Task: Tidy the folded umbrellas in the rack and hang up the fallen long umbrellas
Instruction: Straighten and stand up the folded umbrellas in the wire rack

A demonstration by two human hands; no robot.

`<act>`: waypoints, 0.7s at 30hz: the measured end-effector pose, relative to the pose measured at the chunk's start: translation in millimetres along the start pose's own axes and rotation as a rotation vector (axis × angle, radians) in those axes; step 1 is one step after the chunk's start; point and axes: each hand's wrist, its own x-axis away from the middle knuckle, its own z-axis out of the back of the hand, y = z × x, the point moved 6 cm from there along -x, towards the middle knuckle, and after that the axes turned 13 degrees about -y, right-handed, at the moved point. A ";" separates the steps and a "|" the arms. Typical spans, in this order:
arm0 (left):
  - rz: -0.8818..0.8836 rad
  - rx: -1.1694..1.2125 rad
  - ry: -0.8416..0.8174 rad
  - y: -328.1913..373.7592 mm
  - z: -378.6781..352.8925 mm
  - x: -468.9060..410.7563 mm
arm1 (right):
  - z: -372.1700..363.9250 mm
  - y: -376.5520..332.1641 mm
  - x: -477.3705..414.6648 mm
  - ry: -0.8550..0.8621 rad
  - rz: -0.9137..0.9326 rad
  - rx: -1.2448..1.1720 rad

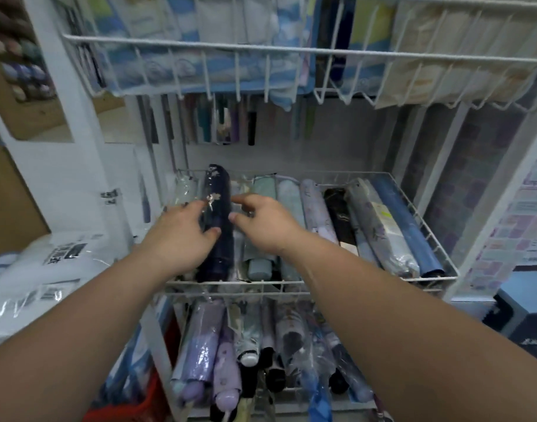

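A white wire basket (419,208) holds a row of folded umbrellas in clear sleeves. A dark navy folded umbrella (217,190) with pale flower prints lies at its left side. My left hand (182,236) grips that umbrella, thumb over its middle and fingers on its left flank. My right hand (261,222) hovers just to the right of it, fingers spread, above a pale green umbrella (262,188). Further right lie lilac (316,205), black (337,208), grey floral (380,226) and blue (404,220) umbrellas. Several long umbrellas (221,123) hang at the back.
A lower wire basket (261,293) holds several purple, black and blue folded umbrellas. An upper wire basket (200,50) with packaged goods overhangs the work area. Plastic-wrapped white packages (48,263) sit at the left. A red crate (151,388) stands low left.
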 end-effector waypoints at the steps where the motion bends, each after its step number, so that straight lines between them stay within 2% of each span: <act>1: -0.012 0.063 -0.038 -1.5 -4.3 0.3 | -7.5 -1.4 -3.4 -0.016 -0.001 -0.041; 11: -0.125 0.311 -0.087 -11.1 -16.0 3.9 | -28.2 8.2 -10.3 0.023 -0.027 -0.168; 15: -0.138 0.324 -0.052 -6.8 -17.6 4.6 | -27.1 9.9 -8.4 0.055 -0.010 -0.239; 21: -0.236 0.390 0.091 18.5 -4.6 6.8 | 12.7 -5.8 5.3 0.225 0.120 -0.250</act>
